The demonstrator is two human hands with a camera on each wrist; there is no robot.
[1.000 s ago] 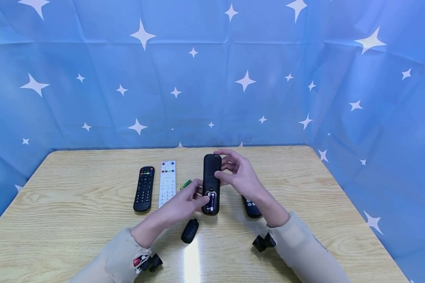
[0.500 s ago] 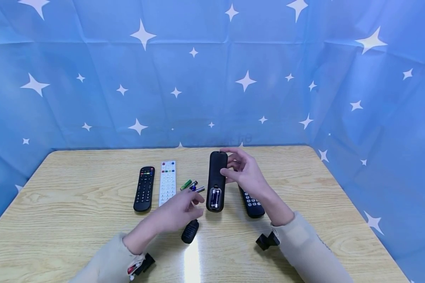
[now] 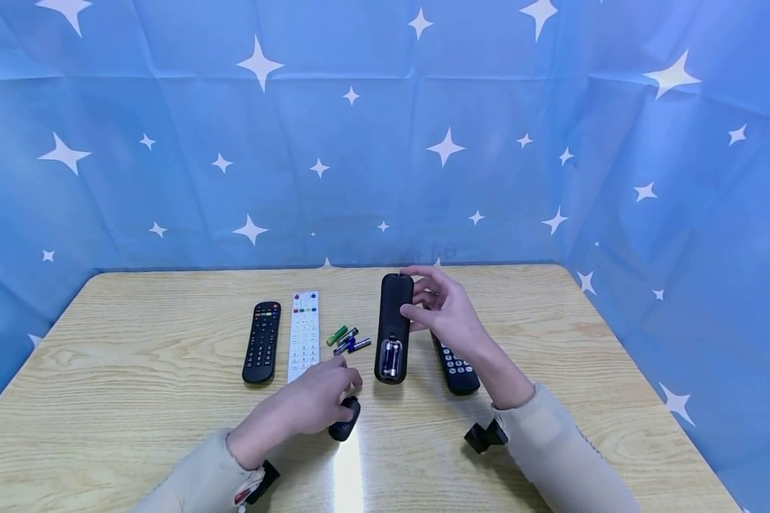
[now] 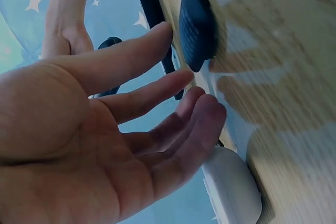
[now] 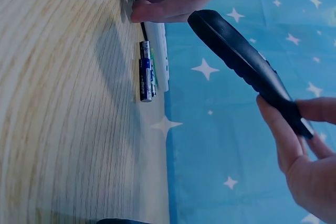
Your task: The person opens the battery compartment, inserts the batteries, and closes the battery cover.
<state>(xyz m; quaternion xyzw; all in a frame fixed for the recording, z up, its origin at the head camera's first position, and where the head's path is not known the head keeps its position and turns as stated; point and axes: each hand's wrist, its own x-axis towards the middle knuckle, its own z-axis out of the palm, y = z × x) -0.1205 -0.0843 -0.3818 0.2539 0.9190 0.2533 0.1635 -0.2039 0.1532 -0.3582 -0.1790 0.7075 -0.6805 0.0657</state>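
Note:
My right hand grips a black remote control by its upper end, thumb on the back and fingers behind. The remote is held above the table with its back towards me. Its battery compartment is uncovered, and two batteries lie side by side in it. A small ribbed black battery cover lies on the table, below and left of the remote. My left hand reaches over that cover. In the left wrist view the fingers are extended and spread, with fingertips close to the cover and nothing between them.
Several loose batteries, green and blue, lie left of the held remote. Further left are a white remote and a black remote with coloured buttons. Another black remote lies partly hidden under my right forearm.
My left hand has let go of the remote and moved down and left to the battery cover. The right hand, still holding the remote, has shifted slightly right.

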